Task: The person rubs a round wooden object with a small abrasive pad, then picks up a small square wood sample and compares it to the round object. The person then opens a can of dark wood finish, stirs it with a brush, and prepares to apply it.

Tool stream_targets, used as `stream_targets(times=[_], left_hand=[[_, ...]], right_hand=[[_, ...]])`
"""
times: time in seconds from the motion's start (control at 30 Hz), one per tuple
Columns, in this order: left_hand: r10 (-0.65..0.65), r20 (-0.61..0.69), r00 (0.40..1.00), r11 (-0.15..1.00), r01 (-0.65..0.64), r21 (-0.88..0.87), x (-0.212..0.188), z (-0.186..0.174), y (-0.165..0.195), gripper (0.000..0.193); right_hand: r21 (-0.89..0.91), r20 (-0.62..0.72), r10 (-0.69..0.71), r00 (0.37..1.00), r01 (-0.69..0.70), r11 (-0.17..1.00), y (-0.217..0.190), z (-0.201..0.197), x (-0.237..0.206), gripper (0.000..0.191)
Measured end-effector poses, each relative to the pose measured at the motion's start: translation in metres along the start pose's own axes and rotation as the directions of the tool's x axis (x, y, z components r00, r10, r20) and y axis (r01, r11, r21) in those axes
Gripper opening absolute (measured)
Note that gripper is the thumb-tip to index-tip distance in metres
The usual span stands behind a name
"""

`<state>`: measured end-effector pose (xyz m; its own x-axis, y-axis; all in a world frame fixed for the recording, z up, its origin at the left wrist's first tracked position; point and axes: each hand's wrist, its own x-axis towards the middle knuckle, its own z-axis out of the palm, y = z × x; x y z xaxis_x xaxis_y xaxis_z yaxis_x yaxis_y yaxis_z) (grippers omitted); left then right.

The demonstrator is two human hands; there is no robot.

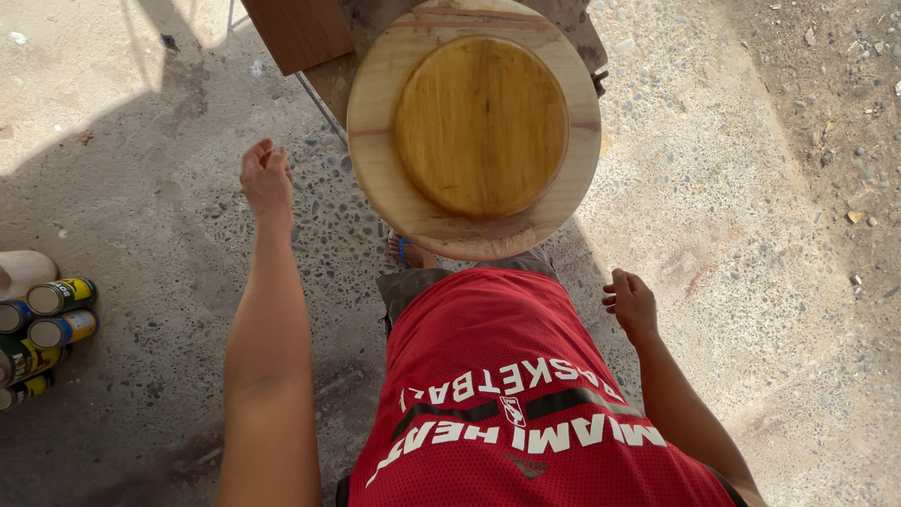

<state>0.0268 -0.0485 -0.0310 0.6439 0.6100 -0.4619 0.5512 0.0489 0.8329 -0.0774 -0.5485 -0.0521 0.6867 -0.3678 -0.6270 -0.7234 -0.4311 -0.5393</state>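
One round wooden disc is seen just beyond both empty, loosely curled hands: left hand, right hand. Five spray cans lie well left of the left fingers.

Floor: concrete w/ exposed pebble aggregate, grey, stained; left part in shade, sunlit patch top left. Right side: paler sunlit concrete, then bare dirt w/ small stones at top right. Dark brown wood panel at top edge. Cluster of spray cans lying at left edge.
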Motion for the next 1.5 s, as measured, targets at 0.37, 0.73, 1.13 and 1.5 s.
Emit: stream_targets(times=[0.37, 0.73, 1.13, 1.5], left_hand=[[-0.646, 0.387, 0.658, 0.762, 0.532, 0.369, -0.258, -0.023, -0.301, 0.058], [-0.351, -0.061, 0.934, 0.923, 0.356, 0.149, -0.243, 0.068, -0.166, 0.047], [-0.332, -0.075, 0.94, 0.916, 0.34, 0.214, -0.347, 0.108, -0.279, 0.045], [-0.448, 0.023, 0.894, 0.78, 0.379, 0.497, -0.324, 0.03, -0.277, 0.048]], right_hand=[[-0.33, 0.193, 0.145, 0.97, -0.075, 0.941, 0.075, -0.01, 0.025, 0.053], [-0.13, 0.256, -0.232, 0.938, 0.271, 0.954, -0.06, -0.068, 0.157, 0.047], [-0.402, 0.322, -0.092, 0.942, 0.224, 0.888, 0.028, -0.081, 0.148, 0.051], [-0.438, 0.387, -0.038, 0.921, 0.22, 0.872, 0.067, -0.046, 0.062, 0.032]])
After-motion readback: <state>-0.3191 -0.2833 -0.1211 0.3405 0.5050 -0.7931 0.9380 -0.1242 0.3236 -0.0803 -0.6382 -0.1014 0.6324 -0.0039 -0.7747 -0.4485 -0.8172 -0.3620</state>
